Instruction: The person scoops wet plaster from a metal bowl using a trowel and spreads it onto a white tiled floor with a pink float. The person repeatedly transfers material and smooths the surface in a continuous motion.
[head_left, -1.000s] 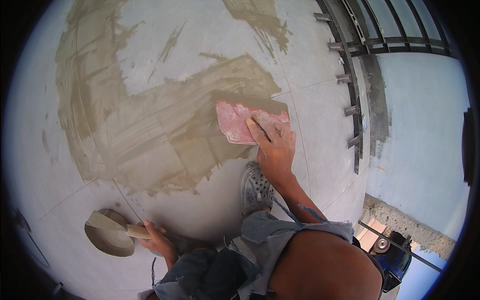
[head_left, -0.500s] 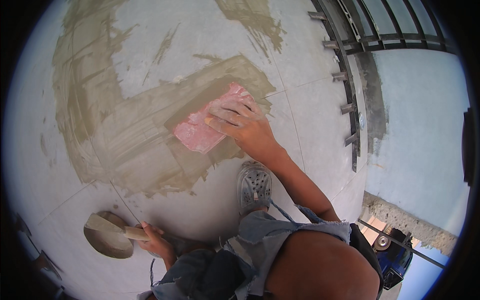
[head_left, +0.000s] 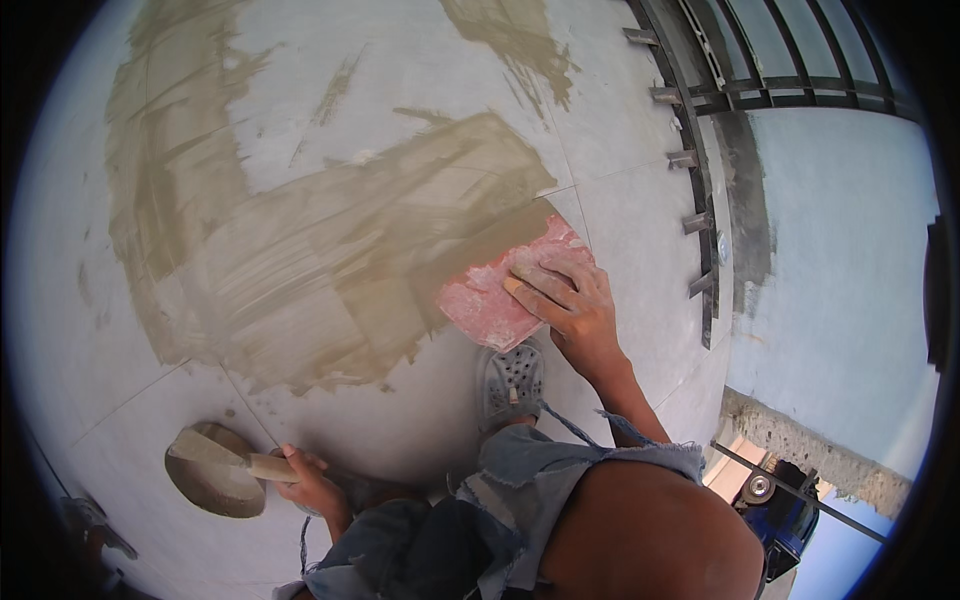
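right hand (head_left: 580,308), fingers around float (head_left: 488,305) on floor (head_left: 650,230); left hand (head_left: 312,484), fingers around trowel handle (head_left: 271,467), blade (head_left: 212,448) over bowl (head_left: 228,497)

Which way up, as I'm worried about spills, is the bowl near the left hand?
Right way up: the bowl shows its hollow from above, with the putty knife over it. Slight tilt: cannot tell.

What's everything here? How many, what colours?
Flat spreader: one, pink, centre
Bowl: one, brown, lower left
Putty knife: one, beige, across bowl
Floor tiles: several, pale grey, centre
Smeared paste: several patches, tan, on tiles
Metal railing: one, dark, upper right
Blue object: one, lower right
Dark object: one, lower left
Clog: one, grey, below spreader
Denim clothing: one, blue, bottom
Knee: one, bare, bottom
Right hand: one, dusty, on spreader
Left hand: one, bare, on putty knife
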